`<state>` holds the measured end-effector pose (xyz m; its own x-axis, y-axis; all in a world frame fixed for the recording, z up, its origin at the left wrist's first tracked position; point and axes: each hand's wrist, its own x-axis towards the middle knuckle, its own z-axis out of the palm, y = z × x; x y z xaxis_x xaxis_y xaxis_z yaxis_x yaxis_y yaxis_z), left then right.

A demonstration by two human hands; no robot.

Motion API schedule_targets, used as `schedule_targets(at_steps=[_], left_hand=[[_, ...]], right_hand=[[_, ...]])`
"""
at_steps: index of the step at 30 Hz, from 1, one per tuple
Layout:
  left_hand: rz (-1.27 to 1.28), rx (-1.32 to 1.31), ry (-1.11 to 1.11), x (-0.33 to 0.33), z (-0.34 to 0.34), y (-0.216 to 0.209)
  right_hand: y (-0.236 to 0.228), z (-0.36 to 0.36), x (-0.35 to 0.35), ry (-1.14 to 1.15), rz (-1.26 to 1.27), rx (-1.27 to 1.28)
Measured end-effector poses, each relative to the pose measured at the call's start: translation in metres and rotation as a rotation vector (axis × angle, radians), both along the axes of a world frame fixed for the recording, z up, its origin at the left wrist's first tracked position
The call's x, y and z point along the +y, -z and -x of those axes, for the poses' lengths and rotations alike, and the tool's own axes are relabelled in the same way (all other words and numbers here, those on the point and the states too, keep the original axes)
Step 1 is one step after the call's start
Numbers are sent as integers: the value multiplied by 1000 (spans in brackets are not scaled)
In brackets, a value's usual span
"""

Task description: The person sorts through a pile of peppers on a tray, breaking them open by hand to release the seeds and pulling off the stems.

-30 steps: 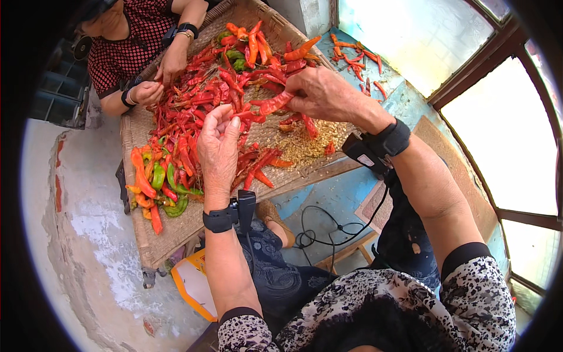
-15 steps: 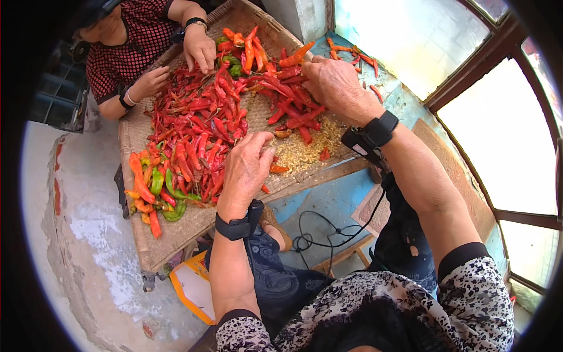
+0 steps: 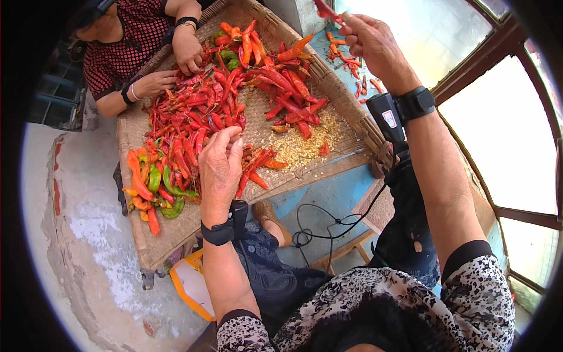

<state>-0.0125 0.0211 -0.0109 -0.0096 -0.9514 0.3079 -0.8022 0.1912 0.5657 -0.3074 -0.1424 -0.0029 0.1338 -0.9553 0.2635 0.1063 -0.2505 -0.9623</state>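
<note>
A flat woven tray (image 3: 176, 229) carries a big heap of red chili peppers (image 3: 199, 117), with orange and green ones (image 3: 153, 182) at its near left corner and loose seeds (image 3: 302, 146) toward the right. My left hand (image 3: 220, 167) rests on the chilies at the tray's middle, fingertips pinched on a red pepper. My right hand (image 3: 372, 44) is lifted high at the upper right, past the tray's rim, holding a red chili (image 3: 325, 9) between its fingers. Both wrists wear black bands with small devices.
Another person in a dark red patterned top sits at the tray's far side, both hands (image 3: 187, 50) in the peppers. Several chilies (image 3: 352, 61) lie on the blue surface beyond the tray. A black cable (image 3: 319, 226) loops below. Windows stand at the right.
My right hand has risen from the chili heap up and to the right, carrying a red chili. My left hand has shifted slightly up onto the peppers at the tray's middle.
</note>
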Motion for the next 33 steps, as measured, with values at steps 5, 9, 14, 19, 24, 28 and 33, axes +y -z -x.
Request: schedule_targets(at_steps=[5,9,14,19,24,28,33], left_hand=[[-172,-183,168,3,9,-1],[-121,-424,267,7,11,9],[-110,-316,189,-1,11,8],[-129,586,-8,-11,7,0],[-211,1223,149,-12,7,-1],[-216,1354,147,-16,8,2],[-289,1380,178,-17,4,10]], right_hand=[[15,-4,7,80,-372,-418],[-2,-39,38,-196,-64,66],[1,-68,72,-376,314,476],[13,-85,84,-454,391,599],[10,-100,90,-517,162,543],[20,-110,85,-533,87,467],[14,-108,83,-416,99,352]])
